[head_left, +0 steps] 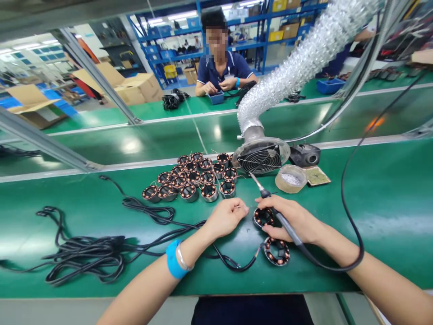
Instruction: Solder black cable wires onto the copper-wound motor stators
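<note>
My right hand (pixel 297 219) has a soldering iron (pixel 287 227) in its grip, the metal tip pointing up and away toward the fan. The thumb and fingers of this hand also rest around a copper-wound stator (pixel 260 218). Just left of it, my left hand (pixel 227 216) is closed in a pinch on a thin wire (pixel 248 207) beside that stator. Closer to me lies a second stator (pixel 276 252), with a black cable (pixel 241 269) running to its left side. Whether the iron's tip touches anything is not plain; it appears in free air.
Several stators (pixel 194 178) stand grouped at the back. A fume fan (pixel 260 159) with a silver duct (pixel 291 67) rises behind my hands, near a round tub (pixel 291 179) and a small tray (pixel 317 176). Coiled black cables (pixel 91 255) lie left. A co-worker (pixel 221 67) sits opposite.
</note>
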`<state>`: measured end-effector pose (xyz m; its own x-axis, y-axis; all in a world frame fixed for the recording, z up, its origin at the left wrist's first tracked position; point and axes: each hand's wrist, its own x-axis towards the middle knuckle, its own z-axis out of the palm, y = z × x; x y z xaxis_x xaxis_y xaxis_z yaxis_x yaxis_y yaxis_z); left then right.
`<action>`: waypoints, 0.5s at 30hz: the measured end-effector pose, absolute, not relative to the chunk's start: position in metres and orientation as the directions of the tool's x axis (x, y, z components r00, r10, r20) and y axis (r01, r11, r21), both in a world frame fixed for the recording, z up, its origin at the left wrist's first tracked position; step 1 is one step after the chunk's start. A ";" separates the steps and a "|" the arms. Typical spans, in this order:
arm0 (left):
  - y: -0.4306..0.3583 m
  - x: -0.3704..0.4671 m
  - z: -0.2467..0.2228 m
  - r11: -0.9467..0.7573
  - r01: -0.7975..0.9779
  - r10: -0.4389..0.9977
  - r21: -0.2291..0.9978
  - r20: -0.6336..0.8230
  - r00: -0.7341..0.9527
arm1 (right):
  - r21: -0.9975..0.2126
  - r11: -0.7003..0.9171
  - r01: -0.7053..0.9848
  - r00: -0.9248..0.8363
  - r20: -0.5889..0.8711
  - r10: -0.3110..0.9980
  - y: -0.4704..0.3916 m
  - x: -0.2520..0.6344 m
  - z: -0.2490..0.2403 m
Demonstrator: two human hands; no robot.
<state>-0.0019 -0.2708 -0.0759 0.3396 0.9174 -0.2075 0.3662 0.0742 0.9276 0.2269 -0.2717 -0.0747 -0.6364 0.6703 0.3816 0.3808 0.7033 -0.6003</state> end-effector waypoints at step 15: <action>-0.257 0.025 -0.052 0.468 0.230 0.746 0.853 -0.521 0.414 | -0.625 0.707 0.333 -0.495 0.522 0.695 -0.275 0.242 -0.094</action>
<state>0.0253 -0.2569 -0.0517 0.4139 0.7465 -0.5210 0.2296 0.4683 0.8532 0.2422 -0.2747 -0.0941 -0.4949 0.6946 0.5222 0.3327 0.7066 -0.6245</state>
